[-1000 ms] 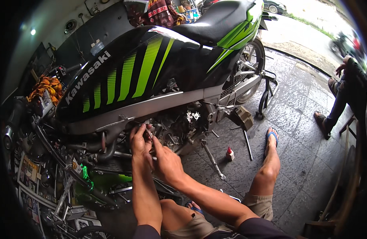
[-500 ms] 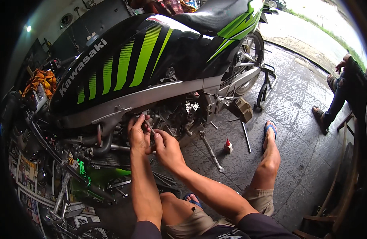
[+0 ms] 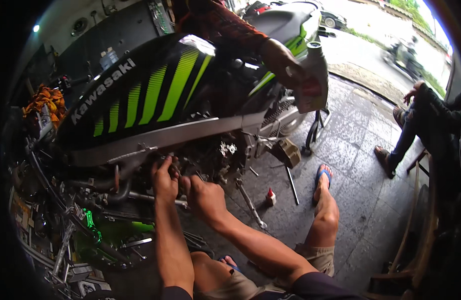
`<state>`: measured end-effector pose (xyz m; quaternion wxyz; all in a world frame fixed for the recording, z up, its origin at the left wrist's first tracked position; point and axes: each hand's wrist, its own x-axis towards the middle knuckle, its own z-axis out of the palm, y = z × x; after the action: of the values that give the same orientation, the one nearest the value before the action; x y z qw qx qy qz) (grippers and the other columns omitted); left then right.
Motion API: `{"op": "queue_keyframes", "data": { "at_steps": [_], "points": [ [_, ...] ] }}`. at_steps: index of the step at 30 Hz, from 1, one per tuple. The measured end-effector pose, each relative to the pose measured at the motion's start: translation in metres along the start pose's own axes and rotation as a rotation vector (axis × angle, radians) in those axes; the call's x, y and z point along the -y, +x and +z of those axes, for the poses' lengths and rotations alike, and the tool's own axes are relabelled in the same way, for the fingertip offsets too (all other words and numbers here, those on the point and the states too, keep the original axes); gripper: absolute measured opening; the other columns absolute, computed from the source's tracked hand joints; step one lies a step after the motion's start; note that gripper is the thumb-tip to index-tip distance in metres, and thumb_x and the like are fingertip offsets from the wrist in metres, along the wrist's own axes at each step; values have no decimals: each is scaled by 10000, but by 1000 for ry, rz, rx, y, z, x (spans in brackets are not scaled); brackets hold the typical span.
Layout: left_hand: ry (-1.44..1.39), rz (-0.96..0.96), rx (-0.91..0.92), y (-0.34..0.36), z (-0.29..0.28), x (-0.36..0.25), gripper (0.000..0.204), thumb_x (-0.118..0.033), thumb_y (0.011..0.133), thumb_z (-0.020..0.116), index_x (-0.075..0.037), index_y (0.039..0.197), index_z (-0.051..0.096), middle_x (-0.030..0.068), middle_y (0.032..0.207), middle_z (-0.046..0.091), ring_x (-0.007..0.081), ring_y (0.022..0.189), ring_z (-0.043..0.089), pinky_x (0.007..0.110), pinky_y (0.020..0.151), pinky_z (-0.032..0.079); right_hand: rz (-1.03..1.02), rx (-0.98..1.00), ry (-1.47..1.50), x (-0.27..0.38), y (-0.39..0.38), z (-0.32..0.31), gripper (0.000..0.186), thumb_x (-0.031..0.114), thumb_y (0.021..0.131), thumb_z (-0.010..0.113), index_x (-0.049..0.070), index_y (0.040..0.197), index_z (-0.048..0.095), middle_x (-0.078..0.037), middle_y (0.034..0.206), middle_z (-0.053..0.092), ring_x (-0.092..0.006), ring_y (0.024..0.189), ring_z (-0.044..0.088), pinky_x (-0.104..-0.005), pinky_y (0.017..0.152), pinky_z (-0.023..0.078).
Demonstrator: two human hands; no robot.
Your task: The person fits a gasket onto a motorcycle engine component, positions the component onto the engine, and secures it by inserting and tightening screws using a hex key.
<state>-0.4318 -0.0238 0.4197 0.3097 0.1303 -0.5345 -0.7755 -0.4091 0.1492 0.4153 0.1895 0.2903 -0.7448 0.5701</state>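
A black motorcycle [image 3: 160, 75] with green stripes stands across the view, its dark engine [image 3: 225, 152] exposed under the silver frame rail [image 3: 190, 131]. My left hand [image 3: 165, 181] reaches up to the front of the engine below that rail. Its fingers are bent together at the parts there; what they grip is hidden in shadow. Just to the right, my right hand [image 3: 207, 199] is closed in a fist, with a thin metal rod [image 3: 199, 176] poking out above it. The rod's full shape does not show.
Another person's hand [image 3: 285, 65] holds a grey bottle [image 3: 313, 82] over the motorcycle's rear. The side stand [image 3: 250, 205], a small red-capped white bottle [image 3: 270, 197] and a metal bar [image 3: 293, 185] are to the right. Motorcycle parts [image 3: 85, 225] crowd the left. A person sits at far right [image 3: 420, 120].
My hands have moved slightly apart, the right one turning into a fist. Another person's arm with a grey bottle has come in over the seat. The whole view has shifted a little.
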Motion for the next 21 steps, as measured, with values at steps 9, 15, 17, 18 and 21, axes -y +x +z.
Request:
{"op": "queue_keyframes", "data": {
  "at_steps": [9, 15, 17, 18, 21],
  "points": [
    [11, -3, 22, -13, 23, -4, 148, -126, 891, 667, -107, 1028, 615, 28, 841, 663, 59, 604, 505, 204, 507, 391, -183, -748, -124, -51, 17, -145, 546, 106, 789, 774, -23, 1227, 475, -163, 1104, 559, -289, 1003, 563, -384, 880, 455],
    [-10, -61, -73, -20, 17, -8, 156, -131, 890, 672, -94, 1026, 607, 49, 861, 662, 63, 608, 483, 201, 521, 394, 159, -14, 581, -151, 85, -337, 972, 223, 764, 827, -11, 1501, 238, -215, 1460, 408, -286, 1323, 440, -418, 1107, 351],
    [-2, -30, -31, -18, 14, -9, 150, -121, 888, 673, -84, 1017, 606, 54, 870, 666, 64, 610, 480, 200, 523, 393, 260, 377, 535, -165, 80, -351, 986, 209, 727, 848, -9, 1496, 271, -184, 1423, 473, -265, 1303, 467, -415, 1103, 358],
    [-3, -44, -54, -14, 15, -7, 150, -121, 888, 673, -84, 1017, 606, 54, 870, 666, 64, 610, 480, 200, 523, 393, 301, 435, 536, -163, 72, -350, 950, 172, 692, 862, -10, 1465, 340, -154, 1390, 510, -243, 1300, 465, -420, 1100, 358],
    [-1, 3, -12, -9, 16, -1, 129, -113, 890, 668, -84, 1005, 617, 56, 875, 671, 57, 614, 487, 193, 519, 396, 523, 463, 374, -190, 57, -337, 704, 66, 683, 834, -25, 1307, 520, -109, 1215, 634, -198, 1118, 600, -359, 975, 479]
  ]
}}
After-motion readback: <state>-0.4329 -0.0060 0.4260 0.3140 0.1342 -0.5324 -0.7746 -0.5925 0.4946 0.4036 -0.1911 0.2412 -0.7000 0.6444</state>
